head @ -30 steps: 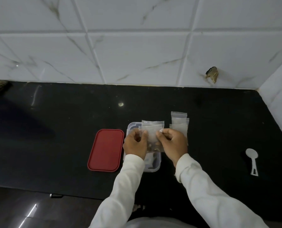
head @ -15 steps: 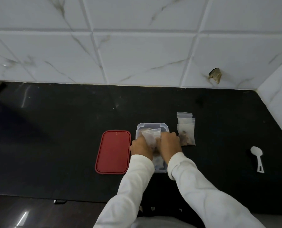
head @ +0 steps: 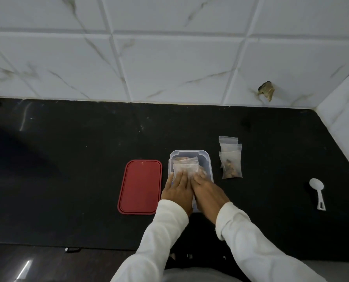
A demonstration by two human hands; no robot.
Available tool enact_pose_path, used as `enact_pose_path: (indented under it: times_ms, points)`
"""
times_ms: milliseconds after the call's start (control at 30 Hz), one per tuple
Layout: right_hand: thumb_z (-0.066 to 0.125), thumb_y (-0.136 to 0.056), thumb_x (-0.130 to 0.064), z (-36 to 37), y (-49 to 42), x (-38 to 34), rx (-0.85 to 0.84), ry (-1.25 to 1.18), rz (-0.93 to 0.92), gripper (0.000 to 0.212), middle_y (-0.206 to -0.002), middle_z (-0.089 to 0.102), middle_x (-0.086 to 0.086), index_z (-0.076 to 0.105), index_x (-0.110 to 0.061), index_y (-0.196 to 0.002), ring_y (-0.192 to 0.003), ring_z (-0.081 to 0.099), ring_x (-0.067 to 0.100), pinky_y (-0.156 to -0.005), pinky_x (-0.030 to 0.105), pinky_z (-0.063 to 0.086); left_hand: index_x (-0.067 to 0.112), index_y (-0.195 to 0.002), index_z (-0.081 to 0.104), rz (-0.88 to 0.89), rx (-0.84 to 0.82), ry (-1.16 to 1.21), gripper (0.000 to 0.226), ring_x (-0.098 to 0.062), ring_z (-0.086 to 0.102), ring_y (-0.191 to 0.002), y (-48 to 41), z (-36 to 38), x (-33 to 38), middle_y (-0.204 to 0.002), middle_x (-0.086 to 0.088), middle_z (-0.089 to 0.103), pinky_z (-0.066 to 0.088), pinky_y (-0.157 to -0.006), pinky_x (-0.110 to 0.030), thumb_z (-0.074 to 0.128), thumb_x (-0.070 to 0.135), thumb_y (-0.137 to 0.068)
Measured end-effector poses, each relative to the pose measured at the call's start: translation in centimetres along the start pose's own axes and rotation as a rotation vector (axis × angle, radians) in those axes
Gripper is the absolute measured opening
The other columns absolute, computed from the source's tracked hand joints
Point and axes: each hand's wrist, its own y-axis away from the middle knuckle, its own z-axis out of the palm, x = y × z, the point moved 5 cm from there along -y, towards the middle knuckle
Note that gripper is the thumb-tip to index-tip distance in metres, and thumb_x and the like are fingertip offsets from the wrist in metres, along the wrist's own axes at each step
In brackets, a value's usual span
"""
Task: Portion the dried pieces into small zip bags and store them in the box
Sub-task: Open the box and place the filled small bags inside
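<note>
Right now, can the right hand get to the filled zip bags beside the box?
Probably yes. The right hand rests on the bag in the clear box; the filled zip bags lie just right of it on bare countertop, nothing between.

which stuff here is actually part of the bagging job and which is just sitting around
Part of the job:
- clear box
- zip bag pressed into it by left hand and right hand
- filled bags beside the box
- red lid
- white scoop

Lying about:
- brown mark on the wall tile
</note>
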Motion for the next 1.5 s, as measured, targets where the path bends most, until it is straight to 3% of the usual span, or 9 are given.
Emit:
enact_pose_path:
  times_ms: [300,500,633,733,833,933,1133,1333,1500]
  points:
    - [0.055,-0.096,-0.024,-0.1,-0.5,-0.8,-0.143,0.052,-0.085,0.072,-0.161,0.011,0.015,0.014,-0.005,-0.153,-0.148,0.010,0.031,-0.116,0.047,0.028,0.016,-0.157,-0.015,0.002,-0.245,-0.290,0.089,-0.025,-0.017,-0.153,-1.1,0.6,0.0,-0.166,-0.009,-0.014,-0.018,-0.116,-0.061,0.023,0.069,-0.095]
    - [0.057,-0.095,-0.021,-2.4,0.7,0.2,-0.080,-0.065,-0.078,0.072,-0.158,0.016,0.016,0.015,-0.010,-0.152,-0.143,0.028,0.030,-0.113,0.043,0.032,0.016,-0.159,-0.005,-0.036,-0.101,-0.080,0.080,-0.024,-0.008,-0.154,-0.5,-1.0,0.4,-0.168,-0.007,-0.005,-0.013,-0.121,-0.054,0.040,0.046,-0.101]
    - [0.059,-0.094,-0.019,-3.6,3.6,2.7,0.215,-0.066,-0.153,0.072,-0.161,0.011,0.011,0.017,-0.009,-0.153,-0.149,0.012,0.023,-0.121,0.037,0.019,0.015,-0.159,-0.001,-0.034,0.133,0.033,0.076,-0.025,-0.007,-0.154,0.0,-2.7,1.6,-0.168,-0.007,-0.006,-0.001,-0.124,-0.052,0.038,0.044,-0.102]
    - [0.074,-0.082,-0.016,-3.7,5.3,5.6,0.500,-0.057,-0.121,0.061,-0.149,0.042,0.014,0.050,-0.004,-0.136,-0.141,0.034,0.026,-0.108,0.035,0.028,0.013,-0.159,0.002,-0.041,0.262,0.064,0.067,-0.024,-0.005,-0.155,-0.2,-4.4,3.2,-0.168,-0.008,-0.005,-0.001,-0.125,-0.046,0.017,0.046,-0.103]
    - [0.070,-0.085,-0.013,-4.1,5.9,9.0,0.656,-0.179,-0.019,0.045,-0.141,0.051,0.010,0.058,-0.007,-0.129,-0.135,0.044,0.023,-0.102,0.030,0.039,0.017,-0.159,0.008,-0.022,0.326,0.230,0.059,-0.020,0.000,-0.155,-0.2,-6.4,5.5,-0.168,-0.003,0.002,0.001,-0.124,-0.036,0.018,0.043,-0.106]
    - [0.063,-0.091,-0.018,-3.4,5.3,12.1,0.628,-0.259,0.039,0.043,-0.141,0.050,0.009,0.055,-0.010,-0.132,-0.135,0.043,0.020,-0.105,0.024,0.030,0.022,-0.158,0.020,-0.006,0.354,0.505,0.057,-0.019,0.015,-0.153,-1.3,-7.0,7.9,-0.166,0.003,0.014,0.015,-0.122,-0.032,0.034,0.041,-0.106]
    - [0.063,-0.092,-0.024,-1.6,3.1,17.6,0.553,-0.895,0.321,0.041,-0.132,0.056,0.002,0.054,-0.017,-0.132,-0.116,0.055,0.013,-0.095,0.026,0.046,0.023,-0.157,0.023,-0.158,0.348,1.106,0.058,-0.018,0.038,-0.142,-6.3,-5.2,11.4,-0.158,-0.001,0.034,0.029,-0.114,-0.026,0.047,0.021,-0.104]
    - [0.070,-0.086,-0.029,-0.6,-0.1,20.6,0.453,-1.147,0.473,0.063,-0.135,0.054,-0.001,0.043,-0.019,-0.142,-0.110,0.055,0.011,-0.093,0.028,0.043,0.020,-0.159,-0.002,-0.308,0.414,1.054,0.088,-0.025,0.033,-0.144,-9.4,-4.0,12.4,-0.163,-0.009,0.011,0.034,-0.117,-0.037,0.050,-0.005,-0.093]
    - [0.071,-0.086,-0.024,-1.0,-2.2,21.1,0.411,-1.186,0.444,0.060,-0.128,0.059,-0.003,0.046,-0.019,-0.140,-0.100,0.055,0.010,-0.086,0.026,0.044,0.022,-0.160,0.000,-0.365,0.413,1.070,0.086,-0.025,0.036,-0.142,-11.2,-2.4,11.7,-0.159,-0.010,0.021,0.035,-0.115,-0.038,0.051,-0.002,-0.094]
